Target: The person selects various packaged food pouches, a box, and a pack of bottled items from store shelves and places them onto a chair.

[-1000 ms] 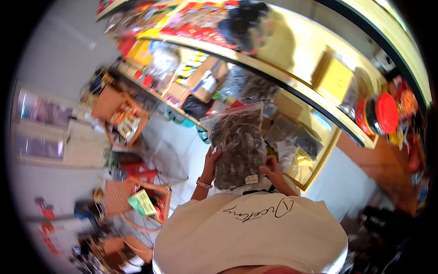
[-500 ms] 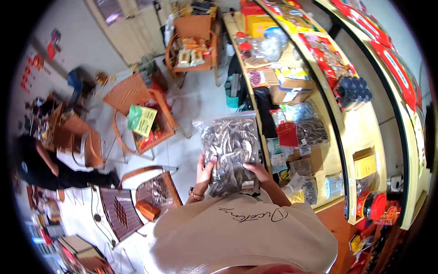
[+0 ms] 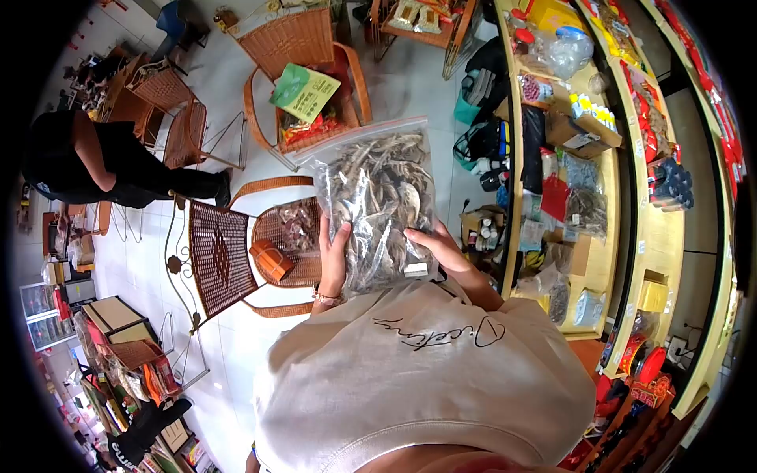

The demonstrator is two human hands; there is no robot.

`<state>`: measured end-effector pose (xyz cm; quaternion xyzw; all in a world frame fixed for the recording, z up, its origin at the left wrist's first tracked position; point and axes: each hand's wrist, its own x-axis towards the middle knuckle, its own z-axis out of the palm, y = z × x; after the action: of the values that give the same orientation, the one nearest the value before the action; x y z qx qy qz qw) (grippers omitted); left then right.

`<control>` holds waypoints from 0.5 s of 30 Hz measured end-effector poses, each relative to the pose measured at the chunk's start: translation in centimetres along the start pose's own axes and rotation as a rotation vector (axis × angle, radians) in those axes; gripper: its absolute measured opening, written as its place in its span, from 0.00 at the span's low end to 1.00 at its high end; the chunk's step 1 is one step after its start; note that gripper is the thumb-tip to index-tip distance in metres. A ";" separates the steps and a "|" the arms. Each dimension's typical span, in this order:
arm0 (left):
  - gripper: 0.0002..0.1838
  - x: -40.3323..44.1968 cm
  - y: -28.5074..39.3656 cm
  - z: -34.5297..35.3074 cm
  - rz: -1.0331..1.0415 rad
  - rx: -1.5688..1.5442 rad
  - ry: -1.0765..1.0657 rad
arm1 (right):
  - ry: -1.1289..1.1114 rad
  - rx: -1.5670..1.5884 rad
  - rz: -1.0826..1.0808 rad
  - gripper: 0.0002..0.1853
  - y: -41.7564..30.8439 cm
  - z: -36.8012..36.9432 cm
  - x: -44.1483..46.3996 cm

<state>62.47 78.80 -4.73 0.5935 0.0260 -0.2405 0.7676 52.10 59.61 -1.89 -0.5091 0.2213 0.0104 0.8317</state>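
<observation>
A large clear plastic bag (image 3: 380, 197) is held upright in front of my chest. Its grey-brown dried contents look like small dried fish. My left hand (image 3: 333, 256) grips the bag's lower left side, thumb on the front. From the lower right, my right hand (image 3: 443, 251) holds it, thumb pressed on the front near a small white label (image 3: 415, 270). The other fingers of both hands are mostly hidden behind the bag.
Left of the bag, a wicker chair (image 3: 211, 256) carries an orange-brown box-like bag (image 3: 271, 259) and a clear packet. Another chair (image 3: 288, 38) holds a green packet (image 3: 306, 93). Stocked wooden shelves (image 3: 623, 236) line the right. A person in black (image 3: 98, 158) stands at left.
The view has turned toward the left, so the shelves sit further right and the chairs lie nearer. Both hands still hold the bag, which appears slightly higher in view.
</observation>
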 end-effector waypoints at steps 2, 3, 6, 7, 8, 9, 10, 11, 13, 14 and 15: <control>0.31 -0.8 1.3 -1.7 -0.020 -0.053 0.021 | -0.013 -0.025 -0.029 0.29 0.8 2.4 0.7; 0.31 -0.9 1.6 -2.7 -0.016 -0.079 0.032 | -0.007 -0.048 -0.054 0.29 1.3 3.5 1.2; 0.31 -0.7 0.9 -6.3 -0.042 -0.105 0.091 | -0.070 -0.015 0.112 0.30 3.2 5.7 3.2; 0.31 -0.7 0.8 -7.1 -0.066 -0.126 0.140 | -0.079 -0.010 0.163 0.29 3.6 6.3 4.0; 0.31 -0.6 0.3 -8.1 -0.090 -0.131 0.159 | -0.107 0.001 0.223 0.29 4.2 6.7 4.8; 0.31 -0.4 -0.4 -9.2 -0.118 -0.140 0.183 | -0.135 0.011 0.290 0.28 4.9 7.3 5.7; 0.31 -0.4 -1.1 -10.0 -0.146 -0.154 0.215 | -0.112 -0.010 0.315 0.27 4.3 8.3 6.2; 0.30 -0.2 -1.7 -10.5 -0.143 -0.173 0.221 | -0.198 -0.002 0.358 0.27 6.1 7.8 7.6; 0.25 -0.1 -5.0 -12.4 -0.219 -0.147 0.275 | -0.265 -0.032 0.500 0.28 8.3 7.3 9.6; 0.25 -0.1 -6.3 -12.5 -0.187 -0.141 0.304 | -0.245 -0.127 0.531 0.29 9.9 6.5 10.6; 0.26 -0.3 -7.7 -13.0 -0.273 -0.136 0.321 | -0.275 -0.226 0.509 0.31 12.1 5.6 11.4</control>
<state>62.32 89.55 -15.39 0.5619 0.2443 -0.2423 0.7523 61.51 67.82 -14.23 -0.5204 0.2247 0.3113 0.7628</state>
